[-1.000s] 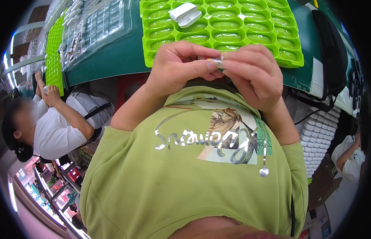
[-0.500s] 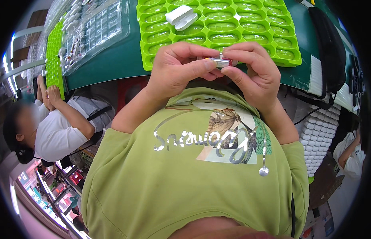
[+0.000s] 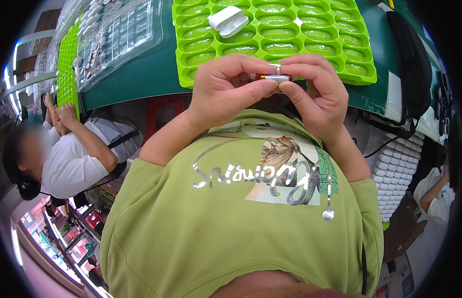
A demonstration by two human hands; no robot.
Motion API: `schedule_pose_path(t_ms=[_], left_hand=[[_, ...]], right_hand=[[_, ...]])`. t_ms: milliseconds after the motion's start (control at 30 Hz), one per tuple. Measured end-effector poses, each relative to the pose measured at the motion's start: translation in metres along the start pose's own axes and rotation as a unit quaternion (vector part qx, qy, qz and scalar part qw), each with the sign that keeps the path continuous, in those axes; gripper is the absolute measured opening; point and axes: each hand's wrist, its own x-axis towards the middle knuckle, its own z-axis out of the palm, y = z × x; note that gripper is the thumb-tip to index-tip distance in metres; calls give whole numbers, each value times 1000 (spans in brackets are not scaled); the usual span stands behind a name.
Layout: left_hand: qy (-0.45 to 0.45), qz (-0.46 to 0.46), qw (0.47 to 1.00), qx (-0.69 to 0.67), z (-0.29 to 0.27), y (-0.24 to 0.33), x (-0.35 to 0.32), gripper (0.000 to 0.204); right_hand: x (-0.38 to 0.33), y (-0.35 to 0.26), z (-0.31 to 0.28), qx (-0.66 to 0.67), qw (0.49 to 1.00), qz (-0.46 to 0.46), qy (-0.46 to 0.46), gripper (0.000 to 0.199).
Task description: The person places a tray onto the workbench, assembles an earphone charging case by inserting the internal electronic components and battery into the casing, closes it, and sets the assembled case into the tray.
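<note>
Between my fingertips is a small silver-and-red part [image 3: 277, 78] with a bit of yellow at one end; a white piece shows just above it. My left hand [image 3: 221, 87] pinches it from the left with thumb and fingers. From the right, my right hand [image 3: 316, 92] grips it the same way, so the fingers hide most of it. Both hands are held above the table's near edge, in front of a bright green tray [image 3: 372, 74] with oval hollows. A white earbud charging case [image 3: 229, 22] lies with its lid raised on the tray's far left part.
Clear plastic trays [image 3: 134, 37] and white pieces cover the green table's left side. A black pouch [image 3: 412, 64] lies at the right. Stacked white cases [image 3: 397, 171] stand below it. A co-worker in white [image 3: 74, 154] sits at the left by another green tray [image 3: 68, 69].
The part has turned slightly in my fingers, and more of its silver face shows. My hands stay almost in place. The co-worker's hands and head have shifted a little.
</note>
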Motion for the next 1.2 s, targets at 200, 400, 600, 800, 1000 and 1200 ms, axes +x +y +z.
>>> schedule_pose_path(t_ms=[200,400,600,800,1000,1200], left_hand=[[32,23,999,11,4,-8,-1,28],[-6,20,988,153,-6,-16,1,32],[-2,38,960,279,-9,-17,3,31],[-45,-210,976,-25,-8,-1,10,29],[-114,-343,906,-219,-11,-7,9,35],[-75,-295,899,-315,-19,-12,9,41]], right_hand=[[-5,1,9,182,970,156,46,39],[-3,3,2,15,1000,17,1,40],[-7,10,9,121,990,71,29,34],[0,5,-3,266,937,224,21,28],[7,6,-6,194,936,285,-66,17],[6,3,-3,140,985,89,-56,58]])
